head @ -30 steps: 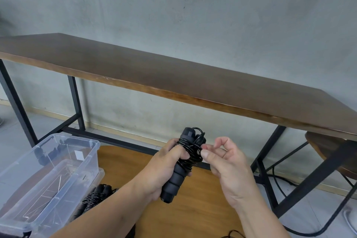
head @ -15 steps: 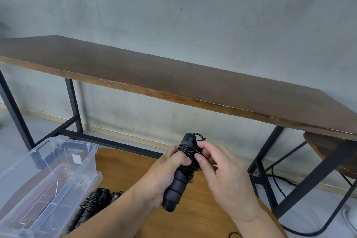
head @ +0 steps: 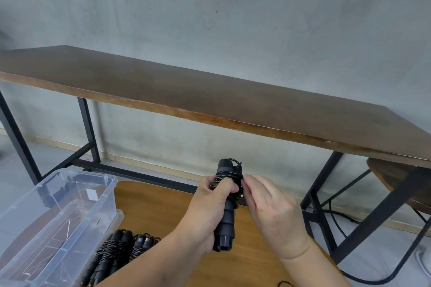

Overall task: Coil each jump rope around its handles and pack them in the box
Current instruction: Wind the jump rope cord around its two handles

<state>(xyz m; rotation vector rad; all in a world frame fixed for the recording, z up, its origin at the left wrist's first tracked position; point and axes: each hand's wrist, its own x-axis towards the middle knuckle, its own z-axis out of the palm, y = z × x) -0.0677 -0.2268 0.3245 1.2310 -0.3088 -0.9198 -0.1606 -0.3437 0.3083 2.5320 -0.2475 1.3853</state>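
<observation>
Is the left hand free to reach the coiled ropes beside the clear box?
Probably not yet: the left hand grips the jump rope that the right hand is finishing. Nothing blocks the coiled ropes.

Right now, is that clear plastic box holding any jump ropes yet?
Empty of ropes. Its clear walls show none inside the plastic box; two coiled jump ropes lie outside beside it.
</observation>
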